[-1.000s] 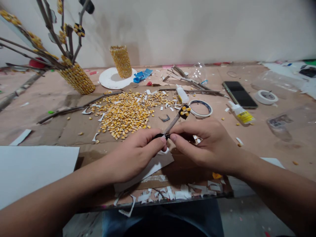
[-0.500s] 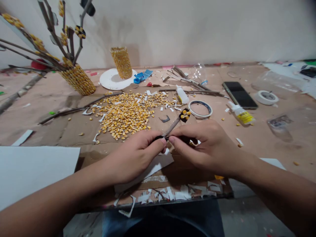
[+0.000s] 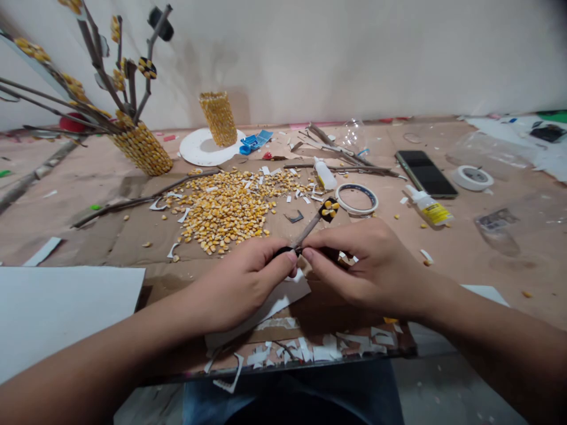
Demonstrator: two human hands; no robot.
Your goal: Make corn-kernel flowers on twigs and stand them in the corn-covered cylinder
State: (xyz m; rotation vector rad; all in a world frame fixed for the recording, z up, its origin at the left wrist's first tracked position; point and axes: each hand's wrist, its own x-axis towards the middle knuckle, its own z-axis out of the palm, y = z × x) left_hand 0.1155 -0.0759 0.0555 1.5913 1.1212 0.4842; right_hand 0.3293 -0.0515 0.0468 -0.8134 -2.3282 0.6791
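Between my hands a short twig (image 3: 306, 229) slants up and to the right. At its upper end sits a small black piece (image 3: 328, 210) with several yellow corn kernels arranged like a flower. My left hand (image 3: 245, 280) is closed, thumb and forefinger pinching the twig's lower part along with another dark piece (image 3: 283, 252). Fingertips of my right hand (image 3: 370, 262) pinch right beside it, nearly touching the left thumb. Something pale shows under the right fingers; what it is I cannot tell. Just beyond the hands lies a heap of corn kernels (image 3: 228, 209).
A kernel-covered vase (image 3: 144, 147) with branches leans at left; a second kernel-covered cup (image 3: 218, 120) stands on a white disc (image 3: 195, 150). Glue bottles (image 3: 429, 208), tape rolls (image 3: 358, 199), a phone (image 3: 426, 173) and sticks (image 3: 336, 144) lie beyond. Paper scraps (image 3: 328, 349) litter the front edge.
The camera view has shifted slightly, so the background sits a little lower. Both hands keep their pinch on the twig, with hardly any other movement.
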